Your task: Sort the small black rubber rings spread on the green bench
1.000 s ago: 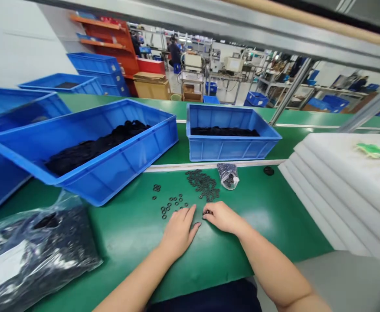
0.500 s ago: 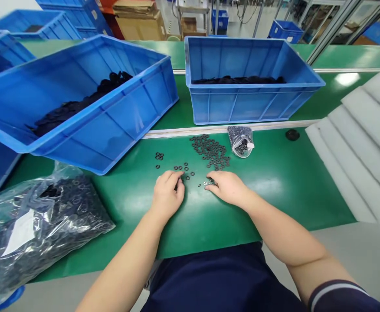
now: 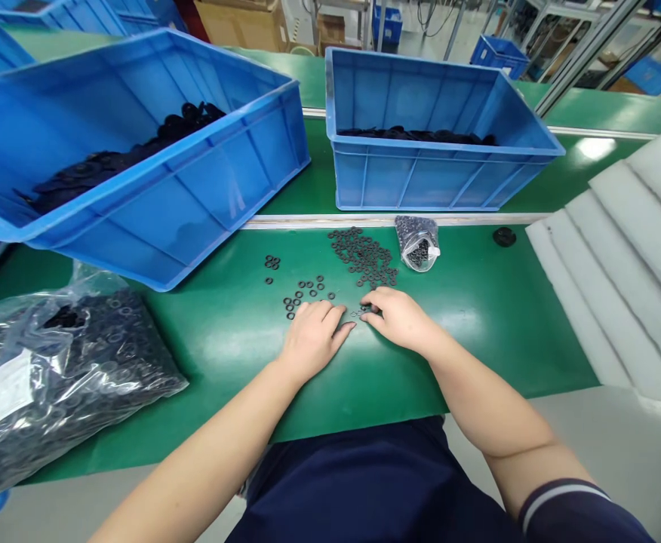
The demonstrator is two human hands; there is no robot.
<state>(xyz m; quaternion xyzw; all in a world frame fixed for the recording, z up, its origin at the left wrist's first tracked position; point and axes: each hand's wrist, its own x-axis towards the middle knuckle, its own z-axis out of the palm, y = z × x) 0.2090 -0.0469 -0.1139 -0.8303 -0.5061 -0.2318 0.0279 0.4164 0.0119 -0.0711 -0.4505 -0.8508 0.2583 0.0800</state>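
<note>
My left hand (image 3: pixel 315 341) lies low over the green table, thumb and forefinger apart, and no held thing shows in it. Beside its fingertips is a loose group of black rings (image 3: pixel 297 294). My right hand (image 3: pixel 397 318) is curled, thumb and forefinger close together around something small and dark that I cannot make out. Between the two hands lie a few tiny metallic-looking pieces (image 3: pixel 355 313). Just beyond my right hand spreads a larger pile of black rings (image 3: pixel 364 255). An open clear bag (image 3: pixel 418 245) of small dark rings lies to its right.
Two blue bins, left (image 3: pixel 195 204) and right (image 3: pixel 421 177), hold black parts at the back. A large clear bag (image 3: pixel 98 369) of black rings lies at left. White foam sheets (image 3: pixel 619 264) lean at right, near a round black part (image 3: pixel 504 237). Several rings (image 3: pixel 272 262) sit apart.
My left hand has moved right, towards my right hand, and its fingers have spread. More black rings now show left of its fingertips. My right hand stays about where it was.
</note>
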